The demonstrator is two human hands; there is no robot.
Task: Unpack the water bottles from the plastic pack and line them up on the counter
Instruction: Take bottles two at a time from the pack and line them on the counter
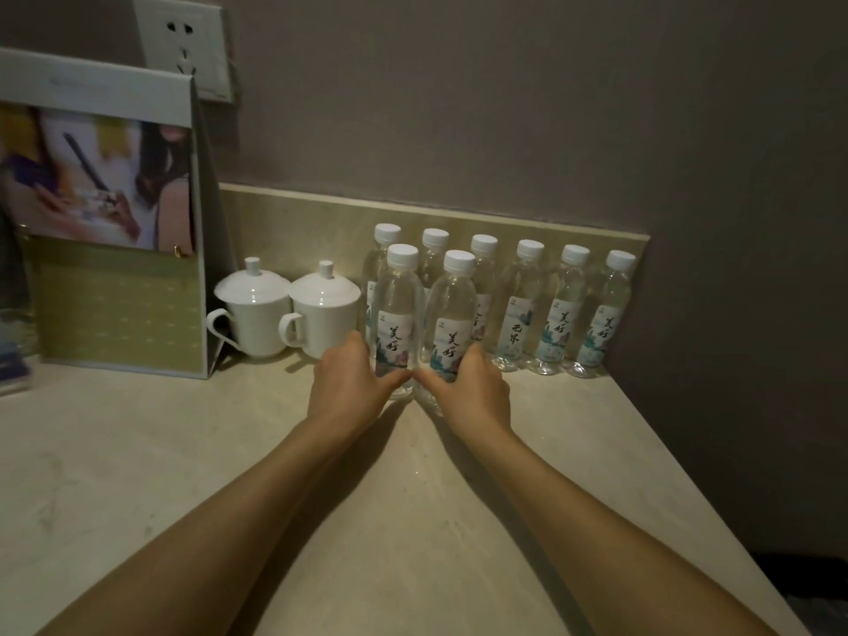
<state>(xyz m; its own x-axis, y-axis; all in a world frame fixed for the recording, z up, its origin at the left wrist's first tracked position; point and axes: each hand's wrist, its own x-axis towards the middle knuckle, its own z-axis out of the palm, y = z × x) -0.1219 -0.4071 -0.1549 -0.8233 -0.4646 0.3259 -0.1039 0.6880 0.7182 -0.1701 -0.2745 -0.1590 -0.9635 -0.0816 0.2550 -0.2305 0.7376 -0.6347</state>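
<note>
Several clear water bottles with white caps stand upright in a row (562,309) along the beige backsplash. Two more stand just in front of that row. My left hand (351,383) grips the base of the front left bottle (397,309). My right hand (468,383) grips the base of the front right bottle (452,314). Both thumbs point inward and nearly touch between the two bottles. Both front bottles stand on the counter (390,521). No plastic pack is in view.
Two white lidded cups (289,309) stand left of the bottles. A tall printed standing card (114,222) leans at the far left under a wall socket (183,43). The counter's right edge (716,511) runs diagonally by a dark wall.
</note>
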